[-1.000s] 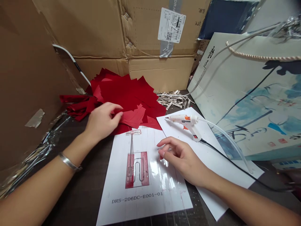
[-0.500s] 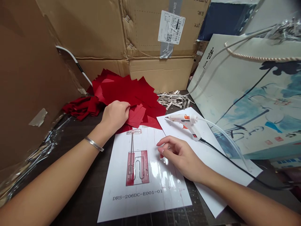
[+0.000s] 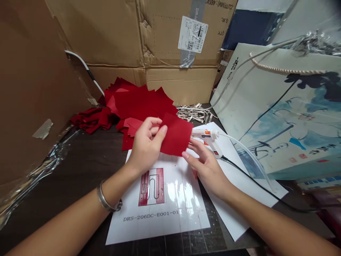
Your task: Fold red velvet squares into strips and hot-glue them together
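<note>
- At far left a brown cardboard wall closes off that side, with crinkled plastic film along its foot.
- A white cable pokes out of the cardboard and slants down behind some bunched red cloth on the dark counter.
- Next comes a loose red pile, fanned out in front of the back box; the left hand hides part of its near edge from me.
- The left hand, with a metal bangle at the wrist, has its grip narrow, thumb pinching the left side of a red piece.
- That piece is held over the upper part of a glossy printed sheet, blocking my view of it.
- Behind the piece, silvery clips lie heaped by the box.
- The right hand has thumb and fingers bent at the piece's right edge; I cannot tell whether its grip has closed on it.
- Just beyond that hand, a glue gun lies on a blank sheet, its nozzle covered by the piece, its black cord trailing right.
- A painted bag hems in the right side.
</note>
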A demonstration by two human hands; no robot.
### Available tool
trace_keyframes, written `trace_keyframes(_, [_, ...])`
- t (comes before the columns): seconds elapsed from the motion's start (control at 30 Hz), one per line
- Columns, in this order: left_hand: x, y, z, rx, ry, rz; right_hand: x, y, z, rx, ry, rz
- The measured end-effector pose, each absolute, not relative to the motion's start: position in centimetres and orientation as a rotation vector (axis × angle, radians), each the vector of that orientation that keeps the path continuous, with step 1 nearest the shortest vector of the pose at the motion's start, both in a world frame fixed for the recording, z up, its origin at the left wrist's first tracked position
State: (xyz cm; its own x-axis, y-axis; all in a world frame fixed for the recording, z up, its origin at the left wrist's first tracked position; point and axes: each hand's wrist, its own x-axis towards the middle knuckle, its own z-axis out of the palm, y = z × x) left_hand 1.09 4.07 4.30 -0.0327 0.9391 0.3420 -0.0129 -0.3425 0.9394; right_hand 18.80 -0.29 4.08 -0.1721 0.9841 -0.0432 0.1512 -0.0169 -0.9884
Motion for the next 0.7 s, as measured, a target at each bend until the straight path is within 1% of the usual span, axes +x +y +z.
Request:
trace_keyframes(0.07, [1.8, 3.0, 3.5, 1.311, 0.98, 1.388, 18.7, -0.1, 4.2, -1.199, -1.35, 1.385])
trace_keyframes(0.23, [1.7, 1.7, 1.6, 1.182, 0.924, 1.307, 18.8, 0.3, 3.7, -1.071, -1.233, 1.521])
trace_keyframes(0.37, [1.2, 1.3, 1.1, 1.189, 0.827, 1.196, 18.9, 0.4, 3.2, -1.044, -1.265, 1.497])
trace_keyframes(0.57, [1.3, 1.2, 1.1, 1.135, 0.861, 1.191, 18.8, 0.2, 3.4, -0.988, -1.342, 1.526])
trace_keyframes(0.7, [1.1, 1.2, 1.0, 1.119, 0.835, 1.182, 18.8, 0.1, 3.7, -1.017, -1.388, 1.467])
